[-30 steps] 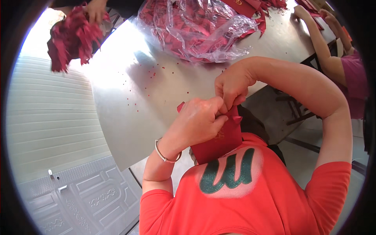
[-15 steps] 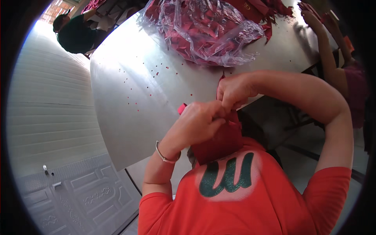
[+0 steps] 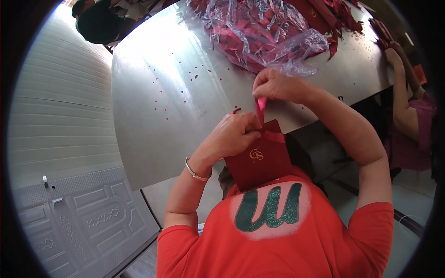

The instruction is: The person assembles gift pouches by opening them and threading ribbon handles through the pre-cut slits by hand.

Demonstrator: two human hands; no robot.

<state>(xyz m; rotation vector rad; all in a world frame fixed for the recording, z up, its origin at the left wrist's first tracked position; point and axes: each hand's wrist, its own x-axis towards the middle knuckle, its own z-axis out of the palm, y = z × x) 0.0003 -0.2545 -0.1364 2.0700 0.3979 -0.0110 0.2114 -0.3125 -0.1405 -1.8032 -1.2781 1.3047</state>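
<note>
A dark red paper gift bag (image 3: 257,162) with gold lettering rests upright against my body at the table's edge. My left hand (image 3: 234,135) is closed at the bag's top edge, where a red ribbon (image 3: 261,110) comes out; its fingertips partly hide that spot. Above it, my right hand (image 3: 277,86) pinches the ribbon's upper part and holds it taut. A short ribbon end (image 3: 236,110) pokes out behind my left hand. Another strip of ribbon lies across the bag's upper front.
On the metal table (image 3: 153,139) lies a clear plastic bag (image 3: 264,41) full of red ribbon pieces. More dark red bags (image 3: 313,14) are behind it. Small red dots are scattered about. A co-worker's hands (image 3: 394,53) hold red items at the right; another person (image 3: 99,21) is far left.
My right hand has risen away from my left, drawing the ribbon up into a straight length. The bag's lettered front now shows. My left hand has stayed near the bag's top.
</note>
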